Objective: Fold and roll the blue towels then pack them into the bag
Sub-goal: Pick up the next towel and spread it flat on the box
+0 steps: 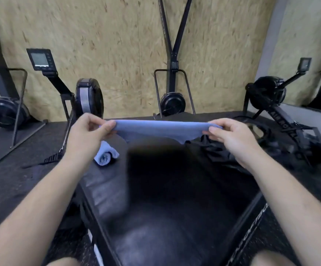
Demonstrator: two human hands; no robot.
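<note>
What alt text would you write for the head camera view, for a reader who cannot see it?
The left hand and right hand each pinch one end of a blue towel, stretched above a black bench. A rolled blue towel lies at its far left edge, gym machines behind.

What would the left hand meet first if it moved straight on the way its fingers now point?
The left hand points its fingers sideways along the blue towel it pinches. Going on, it would bunch that towel and then likely meet the right hand; depth looks equal but is uncertain.
</note>
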